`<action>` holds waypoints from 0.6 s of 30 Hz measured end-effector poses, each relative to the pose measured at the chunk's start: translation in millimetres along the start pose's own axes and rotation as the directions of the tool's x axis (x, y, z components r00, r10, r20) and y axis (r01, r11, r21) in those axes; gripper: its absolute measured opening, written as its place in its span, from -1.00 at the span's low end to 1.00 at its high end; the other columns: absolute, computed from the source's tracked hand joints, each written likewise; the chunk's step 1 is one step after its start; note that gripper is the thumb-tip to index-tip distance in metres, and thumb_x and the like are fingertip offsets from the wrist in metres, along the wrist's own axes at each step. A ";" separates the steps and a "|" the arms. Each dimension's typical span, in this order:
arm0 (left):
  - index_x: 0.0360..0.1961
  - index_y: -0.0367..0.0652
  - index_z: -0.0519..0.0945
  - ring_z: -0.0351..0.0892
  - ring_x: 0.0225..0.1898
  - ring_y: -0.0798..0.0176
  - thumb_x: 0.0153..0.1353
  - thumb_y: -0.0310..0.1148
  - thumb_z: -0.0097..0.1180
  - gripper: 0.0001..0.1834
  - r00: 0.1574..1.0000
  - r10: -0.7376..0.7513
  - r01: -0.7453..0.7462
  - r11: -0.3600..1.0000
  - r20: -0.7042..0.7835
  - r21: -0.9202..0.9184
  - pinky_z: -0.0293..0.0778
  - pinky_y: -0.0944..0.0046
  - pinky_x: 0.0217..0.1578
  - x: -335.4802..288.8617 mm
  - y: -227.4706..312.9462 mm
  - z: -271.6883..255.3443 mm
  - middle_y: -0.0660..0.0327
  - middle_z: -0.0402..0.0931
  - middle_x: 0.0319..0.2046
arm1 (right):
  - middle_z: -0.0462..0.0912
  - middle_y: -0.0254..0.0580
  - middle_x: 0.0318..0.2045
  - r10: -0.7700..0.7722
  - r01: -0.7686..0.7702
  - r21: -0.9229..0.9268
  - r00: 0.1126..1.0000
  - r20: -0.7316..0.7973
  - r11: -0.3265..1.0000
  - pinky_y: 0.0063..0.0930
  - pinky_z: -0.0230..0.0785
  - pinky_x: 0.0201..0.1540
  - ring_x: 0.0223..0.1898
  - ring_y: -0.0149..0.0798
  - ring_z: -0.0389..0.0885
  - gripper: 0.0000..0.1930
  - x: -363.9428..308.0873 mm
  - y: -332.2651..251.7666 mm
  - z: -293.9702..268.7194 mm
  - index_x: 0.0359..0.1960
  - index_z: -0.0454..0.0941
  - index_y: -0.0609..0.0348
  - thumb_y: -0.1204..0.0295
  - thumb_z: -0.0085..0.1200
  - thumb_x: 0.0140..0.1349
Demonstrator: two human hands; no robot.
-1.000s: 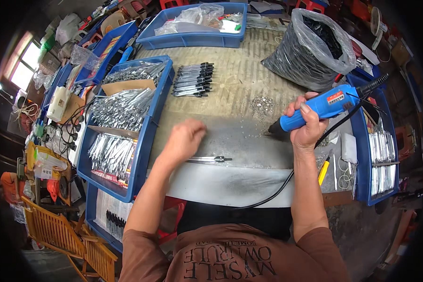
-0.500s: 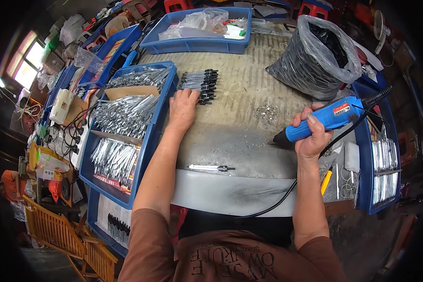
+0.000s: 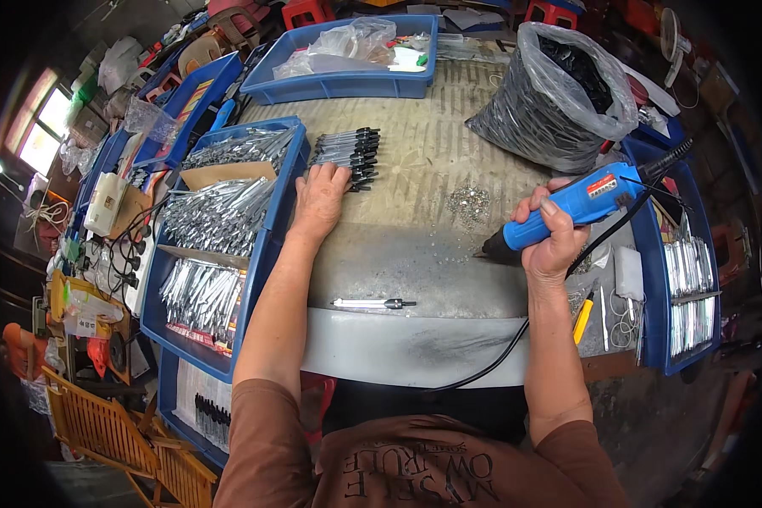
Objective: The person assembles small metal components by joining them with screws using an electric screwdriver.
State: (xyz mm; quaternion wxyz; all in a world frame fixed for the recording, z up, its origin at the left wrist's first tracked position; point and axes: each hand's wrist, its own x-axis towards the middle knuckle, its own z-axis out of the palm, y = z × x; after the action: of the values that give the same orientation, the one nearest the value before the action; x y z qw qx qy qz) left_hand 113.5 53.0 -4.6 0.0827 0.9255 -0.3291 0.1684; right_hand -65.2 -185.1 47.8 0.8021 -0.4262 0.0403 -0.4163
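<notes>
My left hand point(image 3: 320, 196) lies flat, fingers spread, on the row of black-handled tools point(image 3: 347, 155) beside the blue tray point(image 3: 267, 254), probably picking one. One finished piece point(image 3: 372, 302) waits mid-table. My right hand point(image 3: 550, 237) wraps tight round the blue electric driver point(image 3: 580, 207), tip down.

Left hand point(image 3: 317, 201) on black-handled tools point(image 3: 347, 154); right hand point(image 3: 550, 237) gripping blue electric screwdriver point(image 3: 571, 207).
</notes>
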 end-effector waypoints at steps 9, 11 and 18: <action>-0.28 -0.10 0.42 0.33 -0.19 0.13 0.04 -0.37 0.02 -0.81 0.995 0.039 -0.036 0.999 -0.091 0.038 0.21 0.10 -0.25 -9.1 12.8 -7.1 0.24 0.37 -0.30 | 0.43 -0.15 -0.52 -0.011 0.011 0.025 1.000 -0.003 1.000 -0.45 0.32 -0.55 -0.64 -0.26 0.45 -0.68 0.2 -0.6 0.2 -0.29 0.33 0.35 0.53 0.04 -0.14; -0.31 -0.11 0.42 0.34 -0.20 0.13 0.02 -0.38 0.03 -0.83 0.994 0.069 -0.067 0.998 -0.088 0.022 0.20 0.09 -0.26 -18.3 32.5 -16.4 0.23 0.39 -0.30 | 0.43 -0.14 -0.52 -0.014 0.014 0.039 1.000 -0.002 0.999 -0.45 0.32 -0.55 -0.64 -0.27 0.45 -0.69 0.5 -1.3 -0.2 -0.29 0.34 0.34 0.53 0.03 -0.13; -0.34 -0.10 0.41 0.32 -0.19 0.14 0.02 -0.38 0.04 -0.85 0.973 0.168 -0.154 0.984 0.158 -0.094 0.19 0.11 -0.24 -55.3 80.1 -35.8 0.21 0.37 -0.30 | 0.42 -0.16 -0.54 -0.004 0.005 0.034 1.000 -0.010 0.999 -0.46 0.31 -0.55 -0.66 -0.29 0.44 -0.71 2.6 -1.8 2.6 -0.30 0.34 0.35 0.54 0.01 -0.13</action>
State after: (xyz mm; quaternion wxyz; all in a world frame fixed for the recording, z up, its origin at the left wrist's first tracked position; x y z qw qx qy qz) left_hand 13.1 33.0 11.8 0.0789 0.9024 -0.4153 0.0836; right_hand -63.6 -185.7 51.6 0.8081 -0.4107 0.0361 -0.4208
